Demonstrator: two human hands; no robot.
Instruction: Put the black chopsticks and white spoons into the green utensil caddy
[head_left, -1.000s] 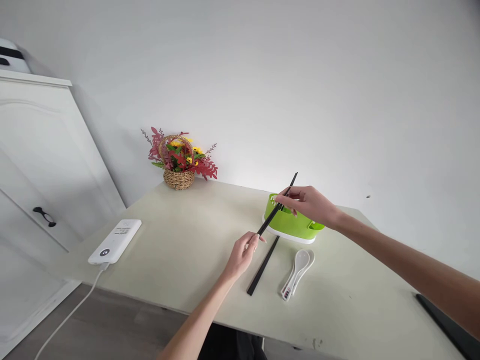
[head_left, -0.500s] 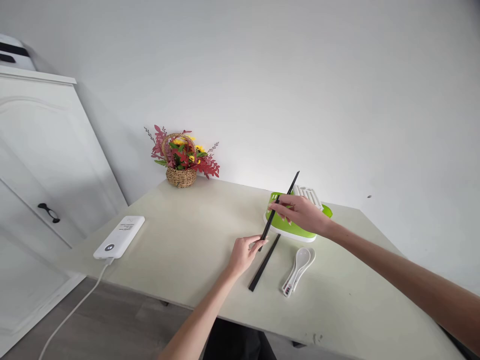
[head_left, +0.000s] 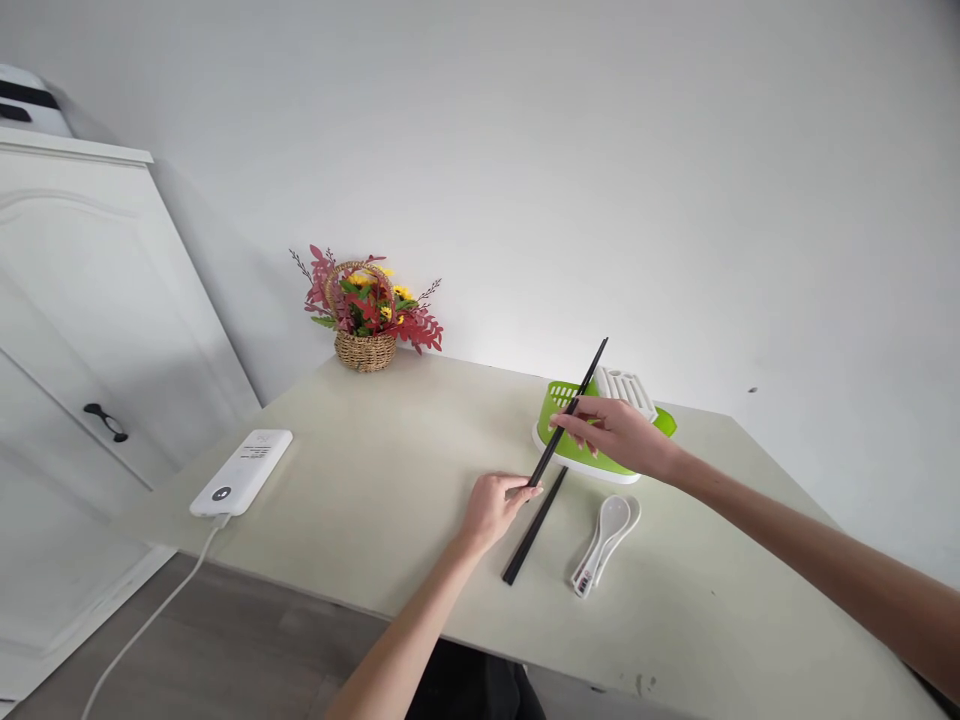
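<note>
Black chopsticks (head_left: 553,440) are held together at a slant above the table. My left hand (head_left: 493,507) pinches their lower end between thumb and fingers. Higher up, my right hand (head_left: 611,432) grips the same chopsticks near their middle. More black chopsticks (head_left: 534,530) lie on the table just below. Behind my right hand is a green and white plastic rack (head_left: 561,396), partly covered by the hand, with a white slotted holder (head_left: 626,388) at its back. Two white spoons (head_left: 606,535) lie nested to the right of the chopsticks on the table.
A wicker basket of artificial flowers (head_left: 366,350) stands at the table's back left corner. Near the left edge lies a white power bank (head_left: 244,470) with a white cable (head_left: 161,610) hanging off. A white cabinet (head_left: 97,300) stands at the left, a wall behind.
The held chopsticks and both hands shift very slightly right in view, along with the whole scene. Both hands keep their hold.
</note>
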